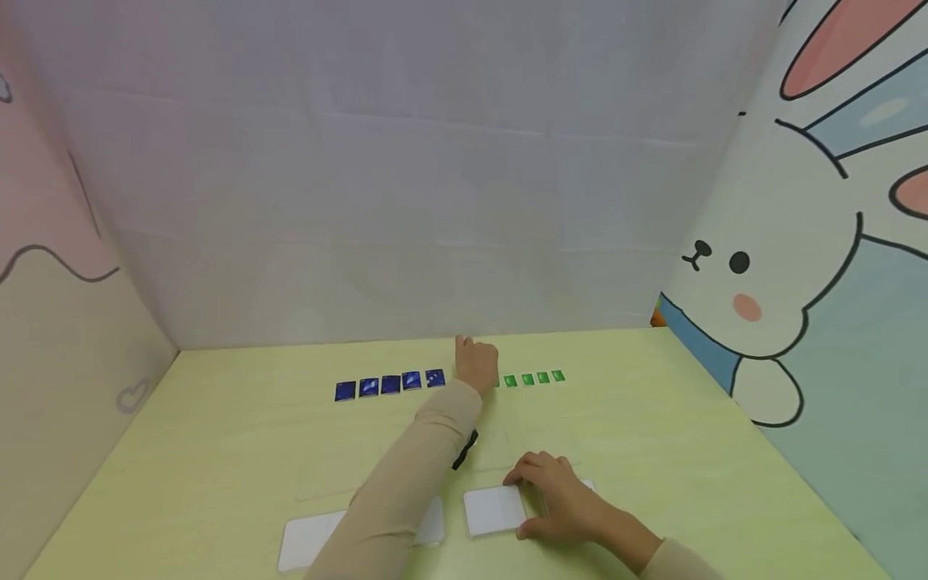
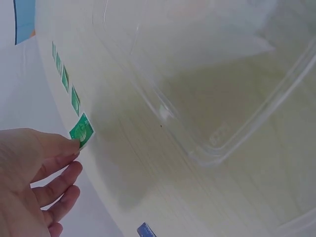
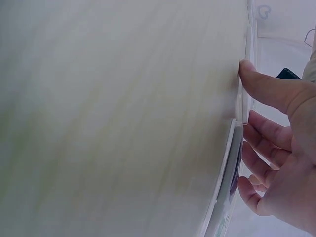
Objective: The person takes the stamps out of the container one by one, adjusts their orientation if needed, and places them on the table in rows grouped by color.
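Note:
My left hand reaches to the far side of the table. In the left wrist view its thumb and index finger pinch a small green square card with a pale leaf-like mark, tilted up at the end of a row of green cards. Left of that hand lies a row of dark blue square cards. Nearer me, my right hand holds a flat white case at its right side, thumb at the near corner and fingertips at the far one. Another white case lies mostly hidden behind this hand.
Clear plastic trays lie mid-table, faint in the head view. More white cases lie at the front left, partly covered by my left sleeve. A pale wall stands behind the table, with printed panels at both sides.

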Motion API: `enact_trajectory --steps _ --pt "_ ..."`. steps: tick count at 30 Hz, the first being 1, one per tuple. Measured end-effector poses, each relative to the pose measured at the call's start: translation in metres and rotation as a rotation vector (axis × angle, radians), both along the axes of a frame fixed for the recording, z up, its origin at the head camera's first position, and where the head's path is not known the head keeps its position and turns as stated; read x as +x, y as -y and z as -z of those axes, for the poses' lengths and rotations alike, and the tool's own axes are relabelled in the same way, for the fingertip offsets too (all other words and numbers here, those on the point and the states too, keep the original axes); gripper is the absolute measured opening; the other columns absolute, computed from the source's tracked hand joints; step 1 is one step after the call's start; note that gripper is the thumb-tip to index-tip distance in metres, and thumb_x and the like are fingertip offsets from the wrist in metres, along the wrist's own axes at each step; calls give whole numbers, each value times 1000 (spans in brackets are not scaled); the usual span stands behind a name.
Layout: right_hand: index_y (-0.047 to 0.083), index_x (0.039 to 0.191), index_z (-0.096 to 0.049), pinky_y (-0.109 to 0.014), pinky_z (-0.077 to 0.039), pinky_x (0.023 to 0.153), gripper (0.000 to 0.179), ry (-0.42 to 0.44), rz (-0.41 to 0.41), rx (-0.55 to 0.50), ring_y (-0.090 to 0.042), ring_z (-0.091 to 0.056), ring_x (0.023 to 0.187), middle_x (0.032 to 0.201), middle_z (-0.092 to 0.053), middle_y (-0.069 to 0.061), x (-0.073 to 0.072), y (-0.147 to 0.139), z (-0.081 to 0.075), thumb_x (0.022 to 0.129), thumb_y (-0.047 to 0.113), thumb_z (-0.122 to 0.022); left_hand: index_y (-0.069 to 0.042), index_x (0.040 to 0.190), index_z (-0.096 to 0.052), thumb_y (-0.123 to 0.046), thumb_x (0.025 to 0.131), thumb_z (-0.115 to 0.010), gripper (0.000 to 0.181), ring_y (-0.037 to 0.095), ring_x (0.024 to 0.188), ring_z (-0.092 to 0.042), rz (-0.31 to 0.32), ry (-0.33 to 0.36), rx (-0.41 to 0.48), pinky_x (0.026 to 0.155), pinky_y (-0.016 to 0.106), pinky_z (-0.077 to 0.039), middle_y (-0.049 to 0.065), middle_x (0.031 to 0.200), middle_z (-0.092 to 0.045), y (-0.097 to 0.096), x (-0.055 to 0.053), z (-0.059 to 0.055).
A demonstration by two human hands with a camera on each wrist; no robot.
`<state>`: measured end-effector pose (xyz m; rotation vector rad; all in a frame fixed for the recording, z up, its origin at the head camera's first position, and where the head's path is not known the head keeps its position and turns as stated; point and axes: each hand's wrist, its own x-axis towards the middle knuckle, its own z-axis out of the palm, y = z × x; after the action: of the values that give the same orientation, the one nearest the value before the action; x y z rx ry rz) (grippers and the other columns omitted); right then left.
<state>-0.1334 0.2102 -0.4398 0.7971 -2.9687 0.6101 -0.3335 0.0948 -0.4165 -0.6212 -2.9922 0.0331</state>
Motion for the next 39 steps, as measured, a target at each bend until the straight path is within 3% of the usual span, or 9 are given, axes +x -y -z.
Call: enact_trajectory --steps 12,16,29,33,36,39 --pt "17 109 -64 -24 -29 75 52 -3 9 4 -6 -48 97 108 -60 8 1 0 3 66 39 -84 -17 79 -70 -18 91 -61 15 23 96 -61 26 -31 24 104 42 -33 0 80 -71 4 -3 15" --pt "17 110 -64 -24 -29 76 53 7 10 3 -6 -48 98 109 -59 8 1 -1 2 67 40 -83 -17 81 -71 -17 90 -62 12 22 91 -59 29 -32 39 100 41 -33 1 83 -71 3 -4 14" --pt "17 111 -63 -24 -29 76 52 22 15 19 -7 -48 98 110 -59 8 2 0 1 68 40 -83 -16 85 -70 -21 86 -64 8 20 90 -56 56 27 44 106 43 -30 0 84 -68 10 1 7" --pt "17 111 -64 -25 -29 77 52 20 18 22 -6 -47 98 109 -58 8 2 1 2 68 39 -83 -16 77 -66 -25 87 -64 13 17 79 -51 81 16 33 95 38 -33 -2 74 -62 15 8 1" --pt "17 111 -64 -25 -28 77 51 24 15 24 -6 -47 98 109 -58 9 1 1 1 68 39 -83 -17 64 -54 -24 87 -63 26 16 70 -41 101 19 44 82 34 -29 -4 62 -49 19 17 -5" --pt "18 110 -64 -25 -28 76 52 24 7 21 -5 -47 97 108 -59 9 1 1 1 67 40 -83 -17 60 -47 -23 89 -60 32 16 66 -35 109 34 61 80 34 -25 -4 58 -39 24 29 -8"
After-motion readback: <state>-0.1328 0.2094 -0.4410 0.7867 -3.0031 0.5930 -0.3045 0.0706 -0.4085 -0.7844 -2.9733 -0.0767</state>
